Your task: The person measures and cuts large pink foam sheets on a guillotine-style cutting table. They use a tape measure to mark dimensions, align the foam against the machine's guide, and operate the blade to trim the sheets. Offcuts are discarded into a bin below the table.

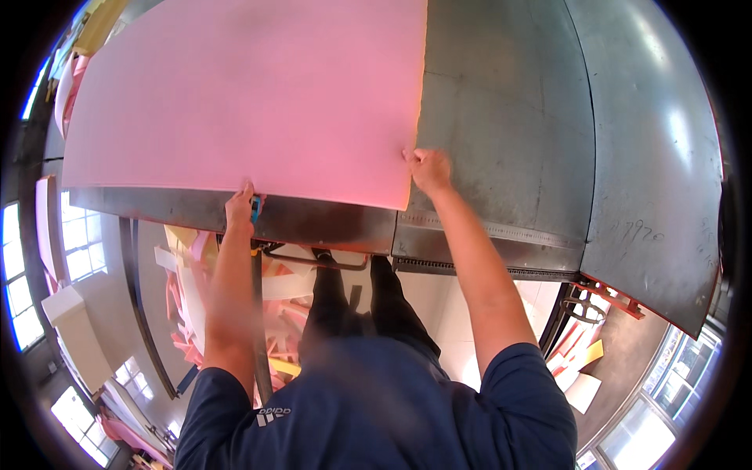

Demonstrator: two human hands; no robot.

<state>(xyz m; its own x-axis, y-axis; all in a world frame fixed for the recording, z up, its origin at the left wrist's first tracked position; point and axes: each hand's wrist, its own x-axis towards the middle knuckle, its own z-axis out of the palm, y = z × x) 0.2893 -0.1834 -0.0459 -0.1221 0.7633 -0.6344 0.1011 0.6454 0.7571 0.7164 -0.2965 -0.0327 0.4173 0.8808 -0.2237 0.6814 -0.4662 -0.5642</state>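
Observation:
A large pink foam sheet (258, 102) lies flat on a grey metal table (501, 102), covering its left part. My left hand (239, 210) is closed at the sheet's near edge, fingertips at the pink surface. A small blue object (255, 207) shows against its right side; its kind is not clear, nor whether the hand holds it. My right hand (429, 169) grips the sheet's right edge near the front corner, its fingers curled and the thumb side against the pink.
A ruler strip (501, 231) runs along the table's front. A metal side panel (658, 157) slopes off at right, with a handwheel (586, 307) below. Pink and yellow foam scraps (188, 313) lie under the table. A pale block (77, 333) stands at left.

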